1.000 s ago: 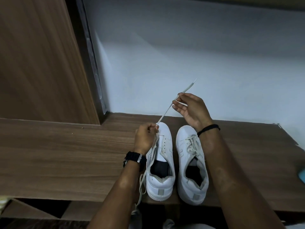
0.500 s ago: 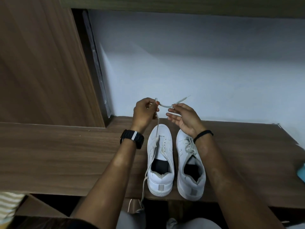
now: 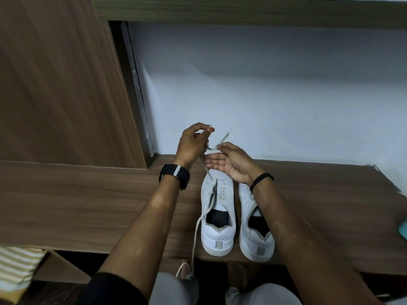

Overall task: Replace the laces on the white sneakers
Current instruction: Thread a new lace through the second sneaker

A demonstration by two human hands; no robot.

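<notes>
Gathering slack, the left hand (image 3: 192, 143) has risen from the left sneaker (image 3: 218, 214) on the wooden shelf (image 3: 88, 201), pinching the lace (image 3: 207, 170) while the right hand (image 3: 231, 162), fingers loosely spread, pinches its tip, so unlacing seems underway.

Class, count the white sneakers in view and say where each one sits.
2. The left sneaker and the right sneaker stand side by side at the wooden shelf's near edge; the right forearm partly covers the right one.

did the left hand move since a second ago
Yes. The left hand has risen from the toe of the left sneaker to well above it, in front of the wall, still pinching the lace.
</notes>
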